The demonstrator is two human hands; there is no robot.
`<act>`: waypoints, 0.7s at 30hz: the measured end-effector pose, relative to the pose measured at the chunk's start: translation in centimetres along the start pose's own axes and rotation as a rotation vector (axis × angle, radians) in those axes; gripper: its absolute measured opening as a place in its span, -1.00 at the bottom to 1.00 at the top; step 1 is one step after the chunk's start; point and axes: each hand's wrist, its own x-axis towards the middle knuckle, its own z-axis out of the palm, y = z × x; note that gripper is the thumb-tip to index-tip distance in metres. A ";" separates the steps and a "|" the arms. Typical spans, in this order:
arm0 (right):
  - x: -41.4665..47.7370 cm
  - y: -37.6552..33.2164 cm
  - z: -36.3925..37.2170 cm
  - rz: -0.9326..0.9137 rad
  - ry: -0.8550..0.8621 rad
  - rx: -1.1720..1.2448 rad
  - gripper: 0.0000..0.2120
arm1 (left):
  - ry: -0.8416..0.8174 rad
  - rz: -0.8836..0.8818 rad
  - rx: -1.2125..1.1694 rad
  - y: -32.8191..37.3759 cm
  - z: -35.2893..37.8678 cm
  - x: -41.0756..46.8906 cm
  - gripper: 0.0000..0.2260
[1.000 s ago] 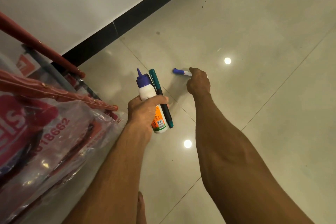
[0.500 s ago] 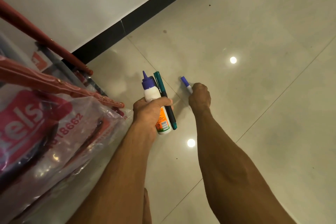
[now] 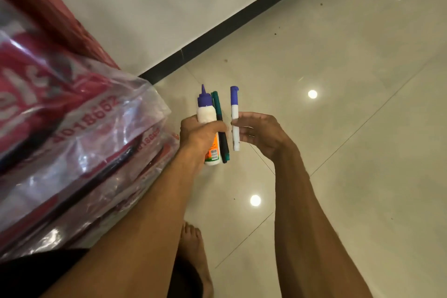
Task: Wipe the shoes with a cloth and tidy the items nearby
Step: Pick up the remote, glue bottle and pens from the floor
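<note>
My left hand [image 3: 198, 134] grips a white glue bottle [image 3: 205, 113] with a purple cap and an orange label, together with a dark green marker [image 3: 219, 113], both held upright. Just to its right, my right hand [image 3: 262, 133] pinches a white marker with a blue cap [image 3: 234, 109], also upright, above the floor. The two hands are close together, almost touching. No shoes or cloth are in view.
A stack of red items wrapped in clear plastic [image 3: 72, 128] fills the left side. A white wall with a black skirting [image 3: 242, 17] runs diagonally behind. Glossy beige floor tiles [image 3: 350, 128] spread to the right. My bare foot [image 3: 193, 249] stands below the hands.
My right hand has lifted the blue-capped marker off the floor and brought it upright beside my left hand. The view has shifted closer to the plastic-wrapped stack.
</note>
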 end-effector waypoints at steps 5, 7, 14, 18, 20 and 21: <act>-6.2 -2.4 1.5 -0.083 -0.067 0.007 -0.76 | -0.077 0.057 0.104 2.5 -1.3 -5.1 -0.71; -8.6 -3.2 2.1 -0.111 -0.071 -0.010 -0.77 | -0.081 0.071 0.106 3.2 -1.7 -7.3 -0.68; -17.4 -5.7 3.7 -0.257 -0.069 -0.066 -0.79 | -0.103 0.127 -0.028 4.8 -3.8 -15.4 -0.63; -22.3 -7.0 5.0 -0.320 -0.041 -0.136 -0.80 | -0.183 0.134 -0.101 5.7 -5.8 -20.2 -0.66; -24.7 -7.5 5.7 -0.354 -0.011 -0.186 -0.81 | -0.228 0.144 -0.087 6.3 -6.9 -22.6 -0.63; -25.8 -7.7 6.1 -0.370 0.003 -0.204 -0.81 | -0.243 0.158 -0.078 6.6 -7.4 -23.7 -0.61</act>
